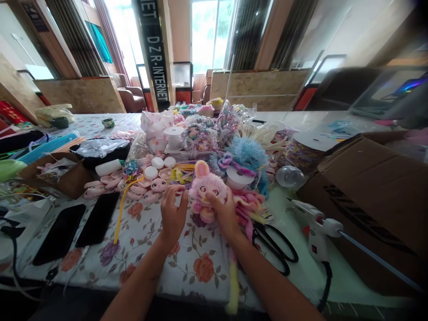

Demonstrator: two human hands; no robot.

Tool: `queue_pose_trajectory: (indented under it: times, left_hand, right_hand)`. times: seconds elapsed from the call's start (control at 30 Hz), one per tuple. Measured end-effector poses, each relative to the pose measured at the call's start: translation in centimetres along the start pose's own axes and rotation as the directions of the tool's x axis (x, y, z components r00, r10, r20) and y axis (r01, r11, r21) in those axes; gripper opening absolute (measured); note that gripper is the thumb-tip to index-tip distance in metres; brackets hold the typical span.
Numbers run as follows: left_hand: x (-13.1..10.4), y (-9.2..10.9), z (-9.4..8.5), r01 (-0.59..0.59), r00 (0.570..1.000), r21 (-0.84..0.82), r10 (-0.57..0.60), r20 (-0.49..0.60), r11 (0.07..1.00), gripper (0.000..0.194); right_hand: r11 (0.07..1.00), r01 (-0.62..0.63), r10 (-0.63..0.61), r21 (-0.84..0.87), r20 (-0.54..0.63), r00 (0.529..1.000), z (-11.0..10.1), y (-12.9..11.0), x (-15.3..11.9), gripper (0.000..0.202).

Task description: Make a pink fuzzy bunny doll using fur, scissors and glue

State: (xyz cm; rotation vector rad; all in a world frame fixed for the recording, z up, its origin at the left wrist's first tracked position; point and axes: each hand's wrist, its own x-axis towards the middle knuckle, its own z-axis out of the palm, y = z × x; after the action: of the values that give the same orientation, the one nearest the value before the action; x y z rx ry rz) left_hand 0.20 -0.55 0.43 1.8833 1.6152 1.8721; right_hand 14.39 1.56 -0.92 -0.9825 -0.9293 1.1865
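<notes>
A fluffy pink bunny doll (pixel 209 189) with one raised ear showing and a face with pink eyes is upright above the flowered tablecloth. My right hand (pixel 228 216) grips it from the right side, thumb across its front below the face. To the doll's left is my left hand (pixel 174 211), its fingers loosely bent and thumb apart, with no object visible in it. A strip of pink and yellow fuzzy stems (pixel 233 281) hangs down beside my right wrist. More pink fuzzy stems (pixel 247 205) lie behind that hand.
Black scissors (pixel 276 249) and a hot glue gun (pixel 316 229) lie at right, before a cardboard box (pixel 364 200). Two dark phones (pixel 60 234) lie at left. Doll face pieces (pixel 157 185), a ribbon spool (pixel 239 178) and blue fluffy material (pixel 249 156) crowd the middle.
</notes>
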Motion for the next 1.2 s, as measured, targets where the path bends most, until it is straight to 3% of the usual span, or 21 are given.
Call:
queue_pose_trajectory:
  times: [0.07, 0.13, 0.2, 0.33, 0.47, 0.57, 0.67, 0.77, 0.83, 1.2]
  left_hand:
    - [0.0, 0.5, -0.2, -0.147, 0.989, 0.027, 0.148, -0.022, 0.989, 0.012]
    - [-0.1, 1.0, -0.1, -0.306, 0.951, 0.026, 0.304, 0.052, 0.952, 0.017]
    - [-0.2, 1.1, 0.2, -0.336, 0.935, -0.005, 0.335, 0.12, 0.942, 0.019]
    - [-0.4, 0.6, 0.3, -0.149, 0.983, -0.052, 0.154, 0.1, 0.987, 0.014]
    - [-0.1, 0.2, -0.2, 0.082, 0.996, -0.129, -0.076, 0.052, 0.988, 0.013]
    - [1.0, 0.4, -0.3, 0.291, 0.954, -0.29, -0.3, 0.017, 0.912, 0.02]
    - [2.6, 0.6, 0.1, 0.45, 0.878, -0.535, -0.464, 0.12, 0.715, 0.03]
    - [3.5, 0.8, 0.8, 0.539, 0.816, -0.686, -0.507, 0.279, 0.489, 0.033]
    - [3.5, 0.9, 1.2, 0.581, 0.779, -0.71, -0.525, 0.342, 0.399, 0.031]
    - [2.8, 0.9, 1.8, 0.635, 0.694, -0.707, -0.632, 0.345, 0.311, 0.029]
  right_hand:
    - [1.0, 0.004, -0.004, -0.019, 0.004, 1.0, 0.0, -0.1, -0.1, 0.063]
    - [1.0, -0.005, 0.005, -0.016, 0.014, 1.0, 0.0, -0.2, -0.1, 0.065]
    - [1.0, -0.015, 0.014, 0.001, 0.027, 1.0, 0.0, -0.3, -0.2, 0.065]
    - [1.0, -0.017, 0.016, 0.023, 0.041, 0.999, 0.1, -0.4, -0.2, 0.059]
    - [0.999, -0.014, 0.012, 0.033, 0.072, 0.997, 0.2, -0.6, -0.4, 0.057]
    - [0.999, -0.005, 0.001, 0.043, 0.099, 0.995, 0.3, -0.9, -0.7, 0.058]
    - [0.999, -0.001, -0.006, 0.04, 0.165, 0.986, 0.4, -1.2, -0.9, 0.062]
    - [1.0, -0.005, 0.008, -0.013, 0.219, 0.976, 0.3, -1.4, -1.0, 0.067]
    - [0.999, -0.022, 0.028, -0.033, 0.231, 0.973, 0.3, -1.3, -1.0, 0.068]
    - [0.997, -0.016, 0.029, -0.077, 0.178, 0.984, 0.3, -1.0, -1.0, 0.06]
